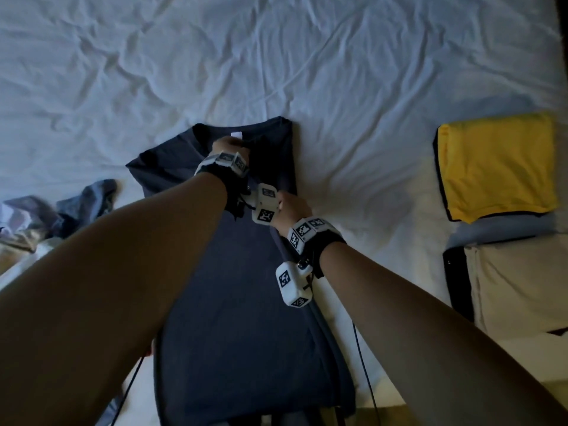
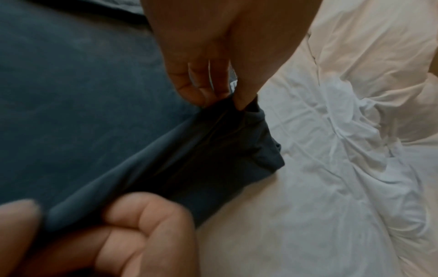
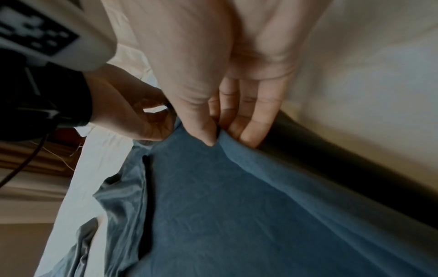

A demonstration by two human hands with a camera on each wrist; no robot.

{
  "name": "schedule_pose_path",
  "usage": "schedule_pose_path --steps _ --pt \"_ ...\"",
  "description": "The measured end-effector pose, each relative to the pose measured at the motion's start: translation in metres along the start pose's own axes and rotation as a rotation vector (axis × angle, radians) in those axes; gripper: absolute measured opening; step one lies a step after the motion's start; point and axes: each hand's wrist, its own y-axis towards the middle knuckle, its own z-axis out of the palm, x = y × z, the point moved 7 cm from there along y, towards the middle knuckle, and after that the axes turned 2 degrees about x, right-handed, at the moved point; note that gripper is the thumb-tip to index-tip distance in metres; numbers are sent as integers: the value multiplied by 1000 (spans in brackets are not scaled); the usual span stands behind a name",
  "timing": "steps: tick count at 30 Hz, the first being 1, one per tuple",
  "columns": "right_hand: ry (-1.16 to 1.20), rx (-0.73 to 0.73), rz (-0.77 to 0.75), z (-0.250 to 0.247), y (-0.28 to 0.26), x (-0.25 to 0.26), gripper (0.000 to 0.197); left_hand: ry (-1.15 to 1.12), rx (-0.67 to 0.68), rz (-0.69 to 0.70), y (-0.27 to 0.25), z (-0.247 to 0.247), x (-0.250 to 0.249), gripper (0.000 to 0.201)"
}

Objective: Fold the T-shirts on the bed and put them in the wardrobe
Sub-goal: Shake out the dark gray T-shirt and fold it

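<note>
A dark blue T-shirt (image 1: pixel 239 287) lies flat on the white bed sheet (image 1: pixel 276 56), collar away from me, with its right side folded inward. My left hand (image 1: pixel 226 146) pinches the fabric beside the collar; in the left wrist view its fingertips (image 2: pixel 201 93) nip a dark fold of the T-shirt (image 2: pixel 71 112). My right hand (image 1: pixel 293 204) grips the folded right edge lower down, thumb and fingers (image 3: pixel 249 131) pinching a ridge of the T-shirt (image 3: pixel 225 206). The left hand (image 3: pixel 142 116) shows just beyond it. The right hand (image 2: pixel 142 224) curls around the edge at the bottom.
At the right of the bed stands a pile of folded shirts: a yellow one (image 1: pixel 498 161) on top, a grey one (image 1: pixel 491 232) and a cream one (image 1: pixel 522 287) below. Crumpled clothes (image 1: pixel 61 210) lie at the left edge. Thin black cables (image 1: pixel 365 364) hang near me.
</note>
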Motion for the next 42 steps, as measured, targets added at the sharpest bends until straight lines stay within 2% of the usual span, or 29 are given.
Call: schedule_pose_path --steps 2,6,8,10,14,16,19,22,24,26,28,33,34,37,38,40,42 --pt "27 23 31 9 7 -9 11 54 1 -17 3 0 7 46" --pt "157 49 120 22 7 -31 7 118 -124 1 -17 -8 8 41" --pt "228 47 156 27 -2 -44 4 104 -142 -19 -33 -8 14 37" --pt "251 57 195 30 -19 -53 7 76 -84 -21 -49 -3 24 28" --pt "215 141 262 51 -62 -75 24 -48 141 -119 -51 34 78 15" --pt "245 178 304 66 -81 -90 29 -140 219 -172 -78 45 91 17" --pt "246 199 315 84 -106 -108 23 -213 283 -247 -120 57 112 18" --pt "203 172 324 97 -136 -126 6 -200 353 -281 -147 74 140 19" --pt "163 169 341 109 -156 -143 19 -181 408 -311 -163 87 160 19" --pt "109 187 370 120 -175 -160 20 -163 453 -329 -177 99 177 19" --pt "73 212 395 132 -193 -181 22 -163 488 -334 -193 108 189 20" --pt "0 162 475 154 -227 -230 54 -185 539 -340 -225 128 210 17" --pt "-19 136 472 155 -232 -237 53 -203 539 -341 -229 131 214 19" --pt "-89 63 443 152 -246 -246 23 -242 536 -337 -246 141 219 26" --pt "-97 32 437 151 -251 -249 20 -250 527 -329 -251 144 221 27" --pt "-50 -1 425 152 -256 -253 25 -258 507 -315 -260 150 223 26" --pt "48 9 401 158 -259 -251 41 -279 506 -319 -266 157 228 29"
